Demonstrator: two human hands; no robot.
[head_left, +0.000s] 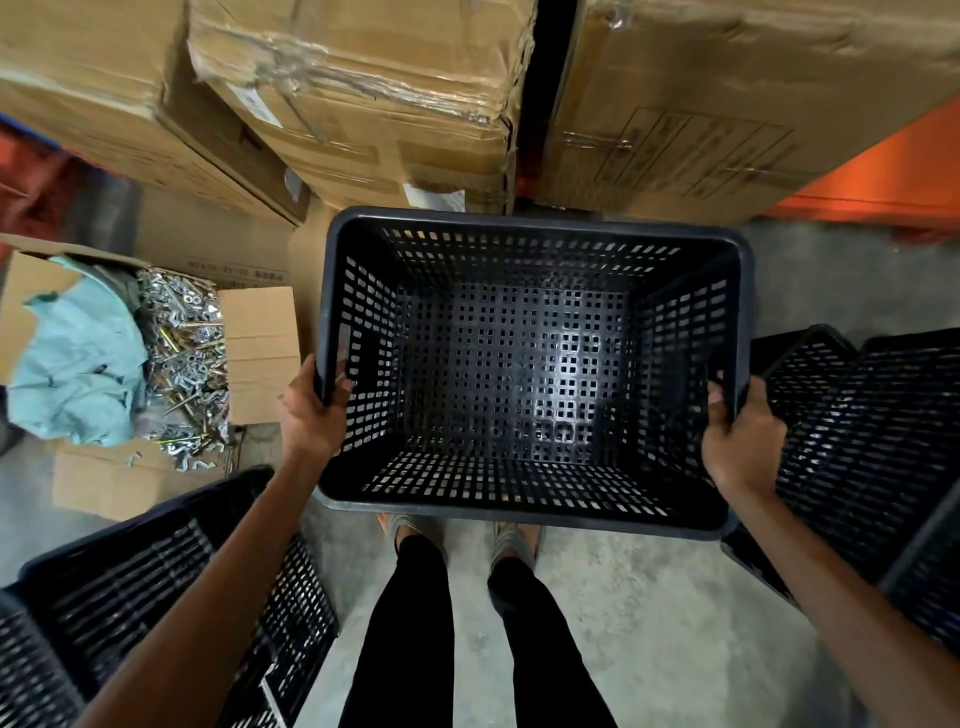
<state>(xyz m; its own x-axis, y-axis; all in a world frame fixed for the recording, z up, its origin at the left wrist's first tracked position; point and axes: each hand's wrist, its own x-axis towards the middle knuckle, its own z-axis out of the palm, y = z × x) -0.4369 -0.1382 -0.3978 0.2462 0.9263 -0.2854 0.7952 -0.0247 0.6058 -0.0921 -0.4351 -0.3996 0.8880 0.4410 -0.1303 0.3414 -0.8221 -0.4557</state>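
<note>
A black perforated plastic crate (535, 221) with nothing inside is held up in front of me, above the concrete floor and my feet. My left hand (311, 415) grips its left rim, thumb inside the wall. My right hand (740, 441) grips the right rim in the same way. The crate's open top faces me and its mesh bottom shows plainly.
More black crates stand at the lower left (156, 597) and at the right (872, 441). An open cardboard box (260, 353) on the left holds metal bolts (187, 343) and a teal cloth (78, 374). Large cartons (363, 104) and an orange rack beam (883, 176) are ahead.
</note>
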